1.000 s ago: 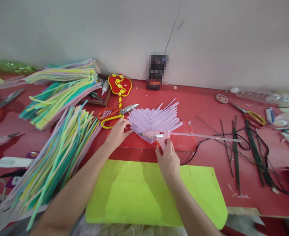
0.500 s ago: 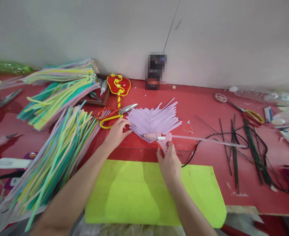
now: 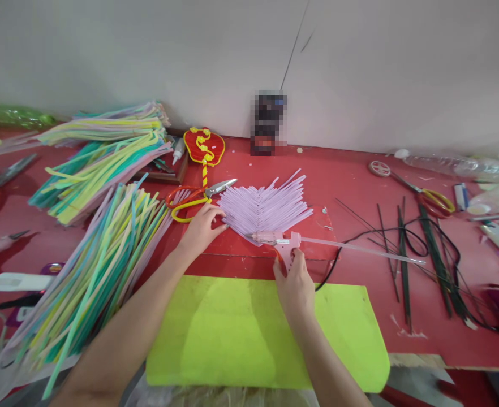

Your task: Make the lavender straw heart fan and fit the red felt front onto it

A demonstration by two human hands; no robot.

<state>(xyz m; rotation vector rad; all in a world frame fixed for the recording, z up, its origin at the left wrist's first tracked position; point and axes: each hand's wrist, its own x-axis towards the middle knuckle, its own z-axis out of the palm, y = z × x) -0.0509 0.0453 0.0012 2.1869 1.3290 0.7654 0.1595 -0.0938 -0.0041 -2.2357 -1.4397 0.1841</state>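
Note:
Lilac pipe cleaners [image 3: 266, 206] lie side by side in a feathered, leaf-like shape with a seam down the middle. At their lower left edge, my left hand [image 3: 201, 230] pinches the ends between thumb and fingers. My right hand [image 3: 298, 291] is wrapped round the handle of a pink glue gun [image 3: 292, 241]. Its nozzle points left, over the lower tip of the lilac shape; whether it touches is unclear. A long clear glue stick [image 3: 360, 249] sticks out of its back. Scissors [image 3: 190, 202] with red and yellow handles lie just behind my left hand.
Bundles of coloured pipe cleaners [image 3: 100, 271] cover the left side. A red and yellow fan-shaped ornament [image 3: 205, 148] lies at the back. Dark green stems [image 3: 404, 265], the black cord [image 3: 332, 274] and more scissors [image 3: 434, 200] are on the right. A yellow-green board [image 3: 232, 333] spans the front.
My right hand has drawn the glue gun slightly right and toward me, and the glue stick's far end has dipped. My left hand stays at the lilac edge.

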